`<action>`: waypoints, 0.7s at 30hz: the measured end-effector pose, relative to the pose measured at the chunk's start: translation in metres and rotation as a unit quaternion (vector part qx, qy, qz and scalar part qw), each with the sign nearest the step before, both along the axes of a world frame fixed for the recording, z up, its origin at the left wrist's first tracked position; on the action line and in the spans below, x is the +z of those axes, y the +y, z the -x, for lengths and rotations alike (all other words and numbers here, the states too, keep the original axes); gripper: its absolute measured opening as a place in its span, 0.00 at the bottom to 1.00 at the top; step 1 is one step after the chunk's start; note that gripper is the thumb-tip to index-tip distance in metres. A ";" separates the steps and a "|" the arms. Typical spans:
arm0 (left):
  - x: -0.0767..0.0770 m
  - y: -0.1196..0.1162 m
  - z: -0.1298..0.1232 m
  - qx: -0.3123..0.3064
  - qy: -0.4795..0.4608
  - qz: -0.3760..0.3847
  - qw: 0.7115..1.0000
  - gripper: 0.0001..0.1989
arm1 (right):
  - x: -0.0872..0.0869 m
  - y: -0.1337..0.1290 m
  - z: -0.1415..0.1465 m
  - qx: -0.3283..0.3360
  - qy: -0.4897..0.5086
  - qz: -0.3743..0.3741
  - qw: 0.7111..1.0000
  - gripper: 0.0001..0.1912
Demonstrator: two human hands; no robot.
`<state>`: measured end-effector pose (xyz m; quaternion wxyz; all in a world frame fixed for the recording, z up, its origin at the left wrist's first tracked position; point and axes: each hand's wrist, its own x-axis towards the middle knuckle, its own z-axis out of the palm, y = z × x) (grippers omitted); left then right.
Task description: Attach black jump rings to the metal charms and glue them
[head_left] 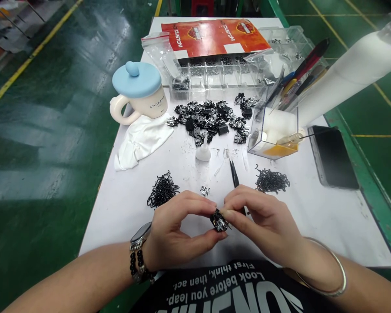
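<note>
Between the thumb and fingers of my left hand (pixel 179 230) is a small black and silver part (pixel 219 221). My right hand (pixel 263 221) touches its right side, thumb and index finger pinched together; whether a tiny piece lies between them is too small to tell. Black tweezers (pixel 233 174) lie just beyond my right hand. A heap of small black pieces (pixel 163 190) is beyond my left hand, and another black heap (pixel 272 180) is beyond my right. Tiny silver pieces (pixel 205 190) lie between the heaps. Farther back is a pile of black and silver parts (pixel 208 117).
A mug with a blue lid (pixel 137 80) stands on the left by a white cloth (pixel 141 141). On the right are a clear tool holder (pixel 273 130) and a phone (pixel 334 157). A clear compartment tray (pixel 215 78) and orange packaging (pixel 215 37) sit at the back.
</note>
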<state>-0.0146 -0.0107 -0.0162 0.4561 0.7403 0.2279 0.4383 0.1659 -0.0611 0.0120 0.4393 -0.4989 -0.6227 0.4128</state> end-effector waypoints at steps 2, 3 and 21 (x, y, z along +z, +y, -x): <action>0.000 0.001 0.000 -0.003 -0.003 0.004 1.000 0.21 | 0.000 0.000 0.000 -0.005 -0.004 -0.006 1.000 0.04; 0.000 0.001 0.000 -0.004 -0.005 0.007 1.000 0.21 | 0.000 0.001 0.000 -0.012 -0.014 -0.026 0.999 0.04; -0.002 0.001 -0.001 -0.007 -0.003 -0.058 0.998 0.22 | 0.005 -0.002 0.003 -0.056 -0.111 -0.174 0.977 0.06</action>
